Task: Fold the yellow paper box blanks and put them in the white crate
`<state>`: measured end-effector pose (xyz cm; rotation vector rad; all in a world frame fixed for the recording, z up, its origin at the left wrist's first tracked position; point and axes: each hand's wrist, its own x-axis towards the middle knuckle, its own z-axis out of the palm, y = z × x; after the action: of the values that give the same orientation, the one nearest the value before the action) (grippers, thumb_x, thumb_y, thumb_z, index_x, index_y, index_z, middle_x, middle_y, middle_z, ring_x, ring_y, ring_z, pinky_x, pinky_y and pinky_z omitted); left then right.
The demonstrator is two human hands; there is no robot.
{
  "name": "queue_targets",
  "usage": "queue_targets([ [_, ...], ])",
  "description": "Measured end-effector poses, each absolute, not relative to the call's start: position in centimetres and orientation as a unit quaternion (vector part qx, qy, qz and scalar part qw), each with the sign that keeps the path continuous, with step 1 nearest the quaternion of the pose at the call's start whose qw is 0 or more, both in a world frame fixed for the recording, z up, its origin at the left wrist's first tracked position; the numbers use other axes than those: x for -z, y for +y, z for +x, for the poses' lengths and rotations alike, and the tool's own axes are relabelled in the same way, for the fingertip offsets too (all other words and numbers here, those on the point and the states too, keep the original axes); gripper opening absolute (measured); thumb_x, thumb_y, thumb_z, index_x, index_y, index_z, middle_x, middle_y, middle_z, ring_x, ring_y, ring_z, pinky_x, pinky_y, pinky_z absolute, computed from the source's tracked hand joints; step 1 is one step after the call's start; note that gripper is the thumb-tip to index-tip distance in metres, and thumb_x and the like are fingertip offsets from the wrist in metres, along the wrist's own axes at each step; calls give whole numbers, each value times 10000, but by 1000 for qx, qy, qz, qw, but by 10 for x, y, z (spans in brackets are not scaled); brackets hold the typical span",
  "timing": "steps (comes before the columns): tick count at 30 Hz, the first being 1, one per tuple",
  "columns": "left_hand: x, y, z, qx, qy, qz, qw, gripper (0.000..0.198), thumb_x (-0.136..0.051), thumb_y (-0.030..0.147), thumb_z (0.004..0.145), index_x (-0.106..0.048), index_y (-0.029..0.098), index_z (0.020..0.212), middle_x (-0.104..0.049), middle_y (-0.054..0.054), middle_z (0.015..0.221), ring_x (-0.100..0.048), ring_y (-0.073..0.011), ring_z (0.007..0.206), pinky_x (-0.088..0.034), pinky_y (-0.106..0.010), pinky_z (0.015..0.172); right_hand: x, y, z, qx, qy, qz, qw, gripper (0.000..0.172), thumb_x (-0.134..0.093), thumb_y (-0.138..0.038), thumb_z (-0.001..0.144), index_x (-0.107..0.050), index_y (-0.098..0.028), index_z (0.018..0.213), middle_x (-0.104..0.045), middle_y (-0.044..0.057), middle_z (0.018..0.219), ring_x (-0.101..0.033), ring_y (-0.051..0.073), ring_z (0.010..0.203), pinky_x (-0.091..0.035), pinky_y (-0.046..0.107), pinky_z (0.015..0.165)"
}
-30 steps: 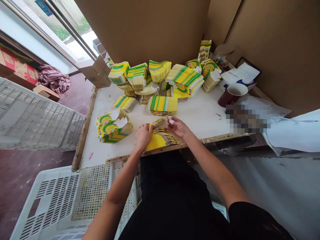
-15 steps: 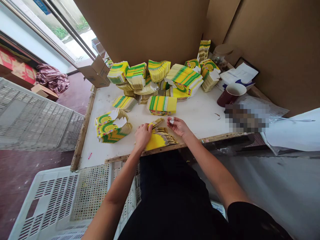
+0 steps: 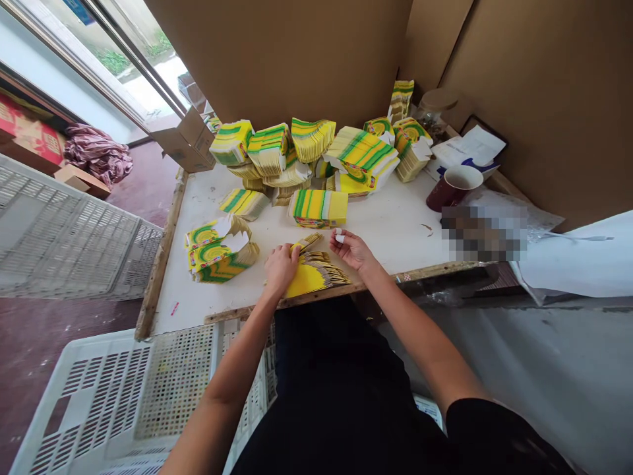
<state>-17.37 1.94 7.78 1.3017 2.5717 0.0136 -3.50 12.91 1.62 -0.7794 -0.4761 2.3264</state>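
Observation:
A fanned stack of flat yellow carton blanks [image 3: 316, 274] lies at the near edge of the white table [image 3: 395, 227]. My left hand [image 3: 280, 266] presses on the stack's left side, thumb and fingers closed on one lifted blank [image 3: 307, 241]. My right hand [image 3: 352, 249] hovers just right of the stack, fingers curled, with a small white piece [image 3: 339, 238] at the fingertip; whether it is held or worn I cannot tell.
Many bundles of yellow-green blanks [image 3: 316, 155] are heaped at the back of the table, with more at the left [image 3: 220, 251]. A dark red mug [image 3: 452, 187] and papers [image 3: 467, 148] sit right. White plastic crates [image 3: 113, 396] stand below left. Cardboard walls [image 3: 297, 53] rise behind.
Both hands stay on the stack with hardly any movement. The view has drifted slightly.

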Motion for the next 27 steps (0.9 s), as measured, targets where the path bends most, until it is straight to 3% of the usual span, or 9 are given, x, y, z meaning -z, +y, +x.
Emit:
queue_targets([
  [8, -80, 19, -172, -2, 886, 445, 128, 392, -299, 396, 969, -604, 219, 1141, -666, -85, 1165, -568, -252, 1117, -428, -359, 924, -21, 128, -33, -880, -180, -302, 318, 238, -576, 31, 649, -605, -206, 657, -652, -75, 581, -589, 58, 483, -532, 152, 513],
  [14, -80, 20, -172, -2, 886, 446, 126, 380, -310, 393, 964, -611, 228, 1127, -667, -85, 1156, -571, -250, 1106, -425, -356, 920, -19, 129, -32, -876, -210, -292, 320, 226, -591, 4, 689, -603, -221, 700, -640, -83, 598, -572, 51, 474, -538, 158, 530],
  [27, -79, 19, -172, -7, 887, 444, 126, 380, -309, 394, 965, -607, 225, 1128, -668, -80, 1160, -567, -245, 1117, -428, -347, 913, -29, 124, -30, -879, -218, -307, 291, 259, -548, -9, 731, -653, -213, 850, -696, -60, 623, -660, 83, 522, -569, 180, 548],
])
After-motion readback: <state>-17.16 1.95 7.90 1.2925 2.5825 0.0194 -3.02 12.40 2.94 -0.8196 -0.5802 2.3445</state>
